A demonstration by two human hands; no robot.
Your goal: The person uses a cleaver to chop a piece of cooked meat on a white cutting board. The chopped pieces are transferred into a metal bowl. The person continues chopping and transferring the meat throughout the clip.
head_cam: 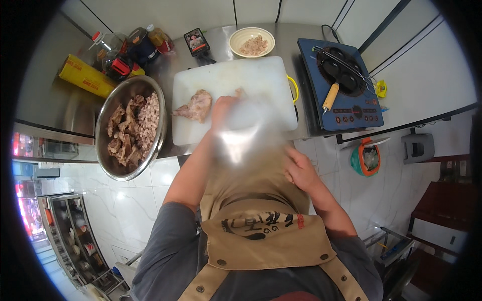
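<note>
A white cutting board lies on the steel counter. On its left part rests a pale, cooked-looking piece of meat. My left hand is on the board just right of that piece. Close by its fingertips shows a small bit of meat. My right hand is curled in front of the apron, below the board's near edge. Between my hands a blurred patch with a bright, shiny glare hides the left fingers in part and whatever the right hand may hold.
A steel bowl with meat chunks and diced meat stands left. Behind the board are a cream bowl of meat bits and a phone-like device. Right is a blue induction cooker bearing a black moulded pan and wooden-handled tool.
</note>
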